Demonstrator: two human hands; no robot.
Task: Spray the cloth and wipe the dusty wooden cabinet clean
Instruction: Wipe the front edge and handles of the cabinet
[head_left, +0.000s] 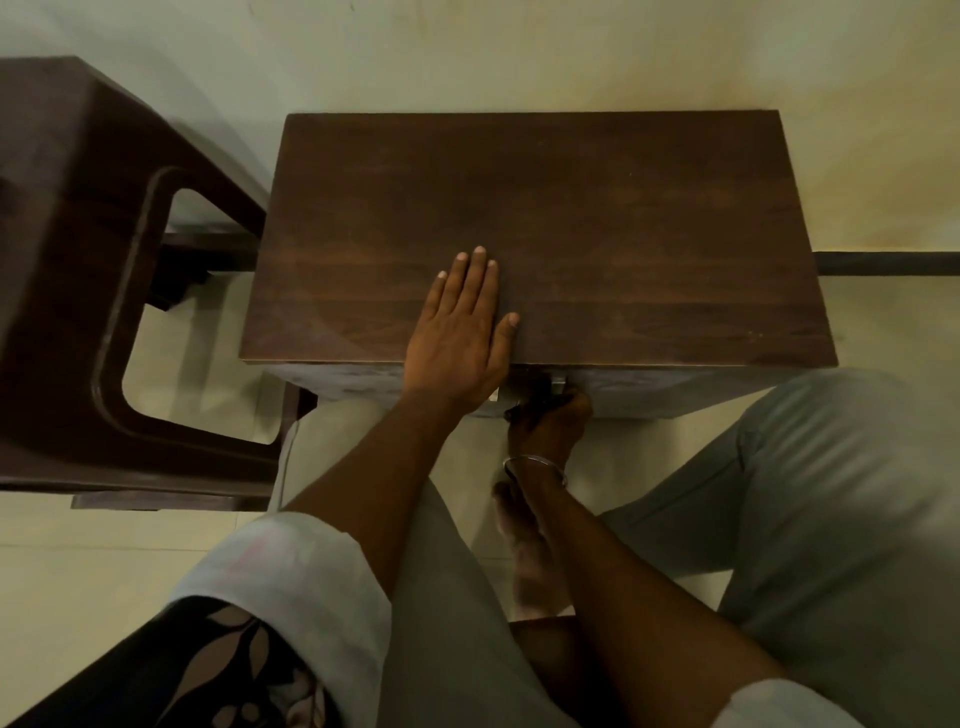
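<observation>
Stiff, heavy-looking and smooth-topped, the wooden cabinet (623, 218) is braced by the left hand (457, 338) spread flat on top, while the right hand (553, 426) curls round a dark front fitting (544, 387).

A dark wooden cabinet (623, 208) fills the middle of the frame, seen from above against a pale wall. The left hand (462, 332) lies flat on its top near the front edge, fingers straight and together. Just below that edge, the right hand (550, 421), a metal bangle (535, 462) on its wrist, curls round a dark fitting (543, 389) on the cabinet's front. A dark brown chair (62, 260) stands at the left.
</observation>
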